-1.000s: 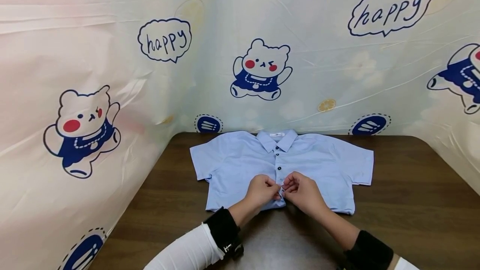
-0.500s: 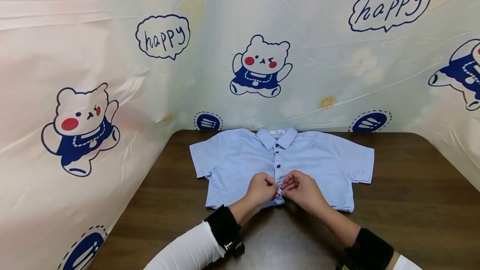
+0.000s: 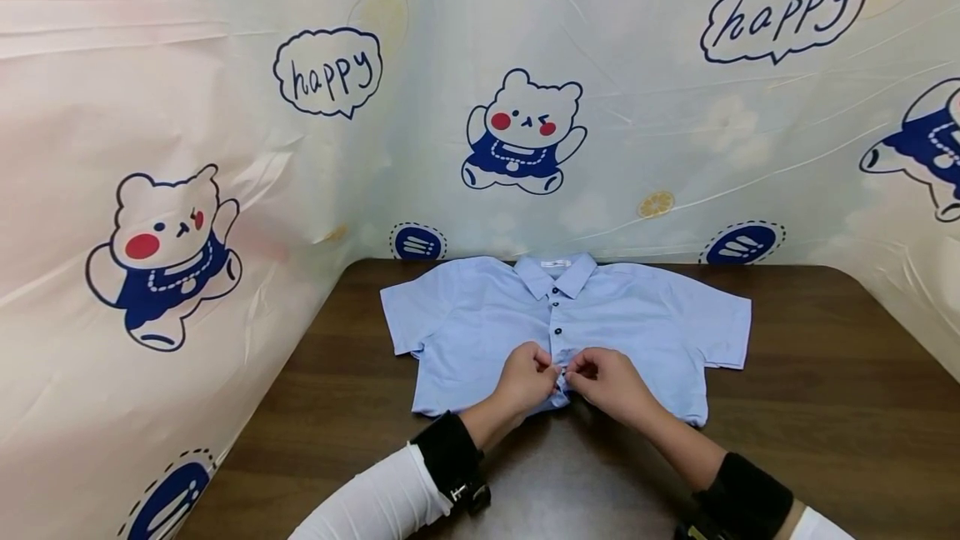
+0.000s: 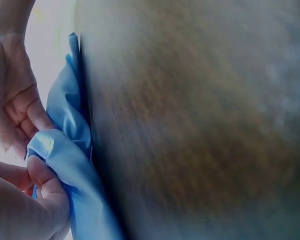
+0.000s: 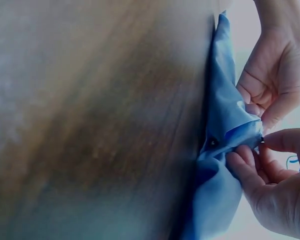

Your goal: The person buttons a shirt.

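A light blue short-sleeved shirt (image 3: 480, 315) lies front up, collar towards the back wall. Dark buttons run down its placket, one button (image 3: 557, 331) showing just above the hands. At the lower placket, my left hand (image 3: 525, 377) pinches the cloth between thumb and fingers. Close beside it, my right hand (image 3: 609, 382) pinches the placket from the other side. In the right wrist view, a small dark button (image 5: 262, 139) sits at the right fingertips, and another dark button (image 5: 213, 143) shows on the raised, folded cloth. Fingers partly cover the exact grip.
The shirt rests on a dark brown wooden table (image 3: 825, 357). Around it hangs a pale curtain (image 3: 420, 157) printed with bears and "happy" bubbles. Black bands (image 3: 450, 448) with small cameras circle both wrists.
The right fingers have drawn closer together at the placket. The left hand keeps its hold nearly unmoved. The head view has tilted slightly, and the shirt stays in place.
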The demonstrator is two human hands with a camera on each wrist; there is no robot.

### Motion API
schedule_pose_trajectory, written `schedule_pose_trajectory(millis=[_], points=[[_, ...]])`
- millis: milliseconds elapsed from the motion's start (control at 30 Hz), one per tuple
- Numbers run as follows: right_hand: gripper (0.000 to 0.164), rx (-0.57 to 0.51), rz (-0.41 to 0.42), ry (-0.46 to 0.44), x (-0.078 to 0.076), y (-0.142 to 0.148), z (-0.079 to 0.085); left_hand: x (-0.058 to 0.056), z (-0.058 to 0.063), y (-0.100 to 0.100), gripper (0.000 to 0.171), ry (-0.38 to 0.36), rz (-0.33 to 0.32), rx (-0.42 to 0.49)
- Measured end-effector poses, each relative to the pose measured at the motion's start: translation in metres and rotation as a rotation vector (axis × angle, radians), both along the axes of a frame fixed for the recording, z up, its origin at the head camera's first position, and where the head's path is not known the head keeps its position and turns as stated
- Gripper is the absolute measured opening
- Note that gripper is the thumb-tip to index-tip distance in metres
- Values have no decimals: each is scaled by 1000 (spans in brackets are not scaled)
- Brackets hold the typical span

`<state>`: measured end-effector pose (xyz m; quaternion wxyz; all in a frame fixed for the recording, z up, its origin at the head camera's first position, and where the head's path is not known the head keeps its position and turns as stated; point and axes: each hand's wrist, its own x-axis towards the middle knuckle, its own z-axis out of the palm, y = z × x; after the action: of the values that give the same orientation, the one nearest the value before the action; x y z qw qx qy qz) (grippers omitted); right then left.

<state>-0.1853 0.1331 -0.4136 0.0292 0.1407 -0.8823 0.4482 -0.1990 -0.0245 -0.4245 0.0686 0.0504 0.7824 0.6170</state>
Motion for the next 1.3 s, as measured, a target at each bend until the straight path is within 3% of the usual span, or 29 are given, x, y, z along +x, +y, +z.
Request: schedule_pose_trajectory(millis=[133,333,500,667,767,867,967,1033,1100,1167,1300], points=[[8,19,17,-36,-1,0,1,1,1,-1,16,22,-10,-19],[13,-156,89,-258,-3,4,2,0,1,-3,17,99,-72,-63],[16,-254,145,-367,-3,7,3,0,5,-4,17,225,-125,-208],[17,-258,184,-385,-3,8,3,1,7,-6,19,362,-140,-344],[14,-166,198,-317,-3,11,3,-1,8,-11,18,393,-188,-402],[9,19,220,-143,-3,19,6,-5,11,-25,15,425,-296,-513],[6,252,237,80,-1,36,10,-8,17,-49,20,510,-398,-749],[17,414,241,170,1,52,12,-9,19,-68,33,550,-435,-942],[35,549,258,162,3,68,12,-8,18,-87,51,523,-467,-1090],[53,639,287,63,6,83,10,-7,16,-104,65,439,-505,-1171],[67,686,326,-110,13,106,2,-6,10,-130,71,293,-584,-1172]])
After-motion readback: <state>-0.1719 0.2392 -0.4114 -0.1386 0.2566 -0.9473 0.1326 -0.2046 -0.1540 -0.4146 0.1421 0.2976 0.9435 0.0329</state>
